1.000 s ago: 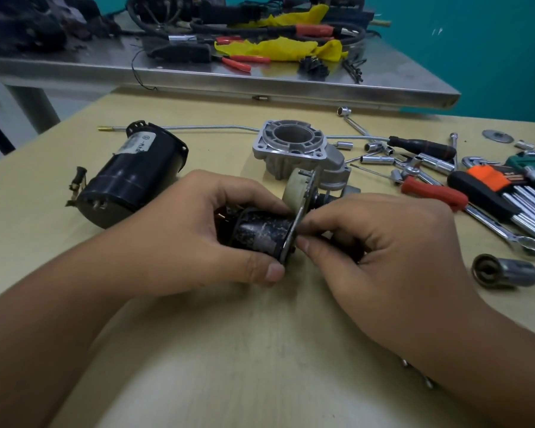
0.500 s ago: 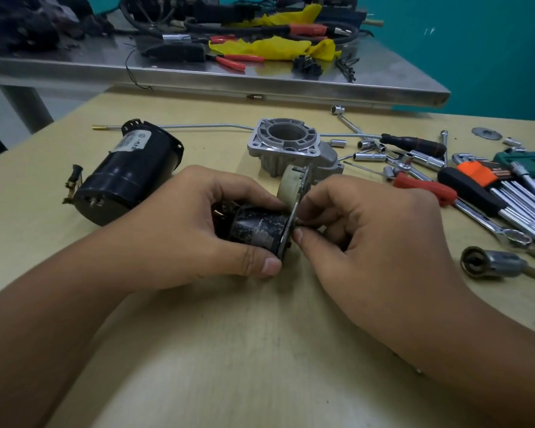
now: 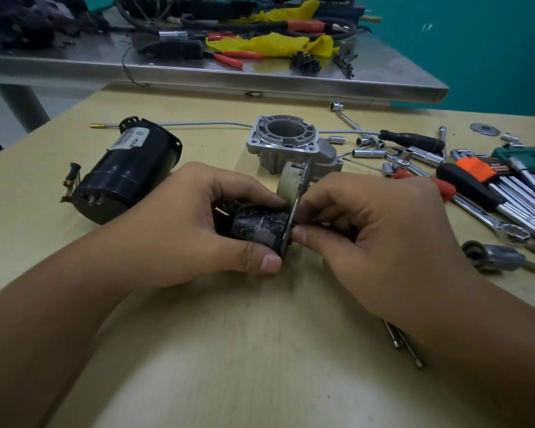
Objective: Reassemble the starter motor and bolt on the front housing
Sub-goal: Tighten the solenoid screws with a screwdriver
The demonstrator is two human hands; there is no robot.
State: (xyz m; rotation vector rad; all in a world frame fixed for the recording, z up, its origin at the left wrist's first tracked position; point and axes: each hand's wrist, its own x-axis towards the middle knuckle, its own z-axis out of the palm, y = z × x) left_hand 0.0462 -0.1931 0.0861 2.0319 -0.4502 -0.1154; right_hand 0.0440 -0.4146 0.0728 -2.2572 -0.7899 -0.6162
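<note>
Left hand (image 3: 179,230) wraps the black solenoid body (image 3: 260,225) low over the wooden table (image 3: 260,350), right hand (image 3: 374,239) pinches its thin mounting plate (image 3: 295,211) beside that grip; rigid, weighty metal, probably greasy, best gripped around the barrel.

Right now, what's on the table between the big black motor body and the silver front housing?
Nothing: head view shows bare table between motor body and housing; only a thin metal rod lies behind.
</note>
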